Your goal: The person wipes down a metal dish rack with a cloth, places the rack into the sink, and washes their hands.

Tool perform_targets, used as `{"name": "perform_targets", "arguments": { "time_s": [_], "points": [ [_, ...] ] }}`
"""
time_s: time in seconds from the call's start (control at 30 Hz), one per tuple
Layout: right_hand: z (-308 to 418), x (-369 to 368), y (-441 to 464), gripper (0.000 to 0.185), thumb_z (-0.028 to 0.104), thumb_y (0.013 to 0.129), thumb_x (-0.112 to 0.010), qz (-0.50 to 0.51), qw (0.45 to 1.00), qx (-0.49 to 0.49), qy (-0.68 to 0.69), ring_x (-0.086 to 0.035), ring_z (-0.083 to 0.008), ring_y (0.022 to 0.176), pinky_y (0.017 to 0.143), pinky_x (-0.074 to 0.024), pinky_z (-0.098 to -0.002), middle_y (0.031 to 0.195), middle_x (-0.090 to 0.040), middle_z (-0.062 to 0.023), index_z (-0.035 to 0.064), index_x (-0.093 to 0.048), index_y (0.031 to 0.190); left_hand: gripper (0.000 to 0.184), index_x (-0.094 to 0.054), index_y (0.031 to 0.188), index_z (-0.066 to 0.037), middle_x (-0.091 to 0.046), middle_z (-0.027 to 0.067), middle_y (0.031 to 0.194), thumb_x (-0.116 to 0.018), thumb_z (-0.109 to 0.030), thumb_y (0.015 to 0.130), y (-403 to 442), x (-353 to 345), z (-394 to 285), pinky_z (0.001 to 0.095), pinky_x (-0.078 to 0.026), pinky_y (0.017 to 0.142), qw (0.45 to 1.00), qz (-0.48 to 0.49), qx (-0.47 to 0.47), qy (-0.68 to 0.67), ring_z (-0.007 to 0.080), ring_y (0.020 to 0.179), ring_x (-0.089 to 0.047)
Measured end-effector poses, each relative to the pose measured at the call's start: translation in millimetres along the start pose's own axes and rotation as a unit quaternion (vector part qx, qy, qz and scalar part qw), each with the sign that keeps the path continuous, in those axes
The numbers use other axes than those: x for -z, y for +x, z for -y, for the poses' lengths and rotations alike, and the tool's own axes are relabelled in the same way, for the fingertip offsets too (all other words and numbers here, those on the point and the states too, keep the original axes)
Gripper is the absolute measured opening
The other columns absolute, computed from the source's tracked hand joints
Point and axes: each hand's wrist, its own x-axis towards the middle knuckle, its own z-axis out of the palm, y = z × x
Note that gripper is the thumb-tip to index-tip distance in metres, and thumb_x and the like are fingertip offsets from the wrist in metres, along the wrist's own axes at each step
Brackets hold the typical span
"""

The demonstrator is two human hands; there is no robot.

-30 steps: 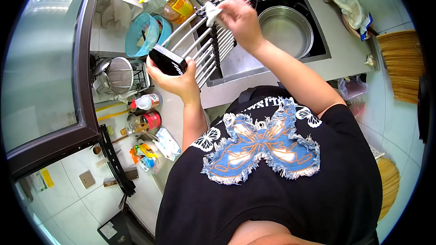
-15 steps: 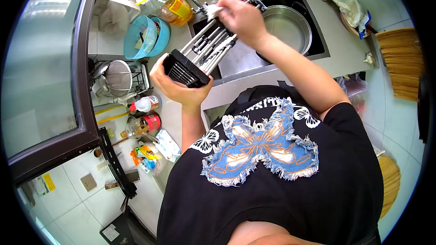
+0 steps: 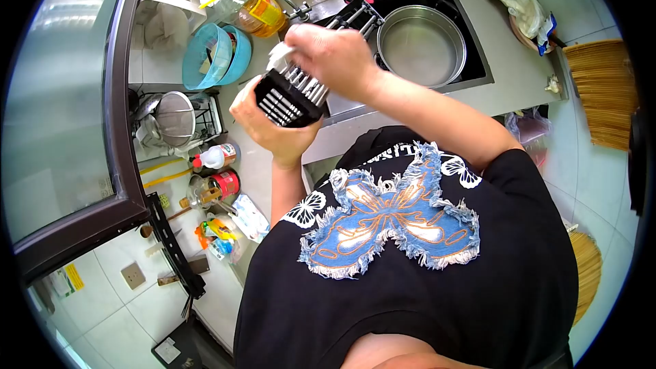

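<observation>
A rack of several metal rods with black end pieces (image 3: 292, 101) is tilted over the counter. My left hand (image 3: 275, 131) is wrapped around its near, slotted black end from below. My right hand (image 3: 333, 55) is closed on a crumpled white cloth or tissue (image 3: 279, 56) and presses it against the rods close to that near end. Motion smears the right fingers slightly. The far end of the rack (image 3: 362, 17) shows beyond my right hand, and the middle of the rods is hidden under it.
A wide metal pot (image 3: 422, 46) stands at the right on a black cooktop (image 3: 480, 61). An oil bottle (image 3: 256, 10) and blue baskets (image 3: 206, 61) are at the left. A faucet (image 3: 298, 11) rises behind the rack. An open window (image 3: 65, 96) juts in.
My right hand with the white cloth has slid along the rods, from the far end toward the near end by my left hand. The rack's near end has tipped a little.
</observation>
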Motion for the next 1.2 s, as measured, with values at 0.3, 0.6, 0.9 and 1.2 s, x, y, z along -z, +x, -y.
{"name": "perform_targets", "arguments": {
  "time_s": [0.3,0.6,0.9,1.2],
  "points": [
    [-100.3,21.0,-2.2,0.021,0.035,0.094,-0.063,-0.019,0.978,-0.205,-0.028,-0.070,-0.0318,0.083,0.070,-0.0532,-0.0440,0.088,-0.072,-0.0097,0.0159,-0.066,0.102,0.091,-0.046,0.132,0.004,-0.048,0.0157,0.114,-0.080,-0.028,0.054,-6.5,26.0,9.9,0.0426,-0.041,0.100,0.999,0.010,0.049,0.003,0.0328,0.108,-0.050],
    [-132.6,18.2,-14.9,0.018,0.031,0.093,-0.063,0.032,0.965,-0.214,-0.147,-0.070,-0.0296,0.088,0.072,-0.0550,-0.0432,0.097,-0.073,-0.0058,0.0189,-0.066,0.105,0.091,-0.044,0.134,0.006,-0.048,0.0159,0.120,-0.080,-0.031,0.059,-18.5,30.8,21.3,0.0423,-0.039,0.102,0.994,-0.030,0.087,-0.063,0.0311,0.114,-0.050],
    [-131.0,15.0,-8.6,0.017,0.017,0.092,-0.064,-0.118,0.975,-0.169,-0.079,-0.068,-0.0315,0.087,0.073,-0.0532,-0.0430,0.098,-0.069,-0.0097,0.0135,-0.059,0.108,0.073,-0.042,0.137,0.004,-0.053,0.0131,0.123,-0.071,0.004,0.070,-17.2,21.7,21.6,0.0363,-0.043,0.104,0.910,-0.131,0.311,-0.241,0.0234,0.114,-0.055],
    [-120.0,6.1,13.1,0.014,0.013,0.093,-0.063,-0.133,0.970,-0.196,-0.047,-0.067,-0.0362,0.087,0.074,-0.0523,-0.0439,0.093,-0.069,-0.0148,0.0082,-0.061,0.106,0.048,-0.055,0.121,0.003,-0.058,0.0048,0.103,-0.072,0.002,0.076,-12.9,20.4,45.0,0.0286,-0.047,0.086,0.833,-0.158,0.416,-0.329,0.0140,0.091,-0.057]
  ]
}}
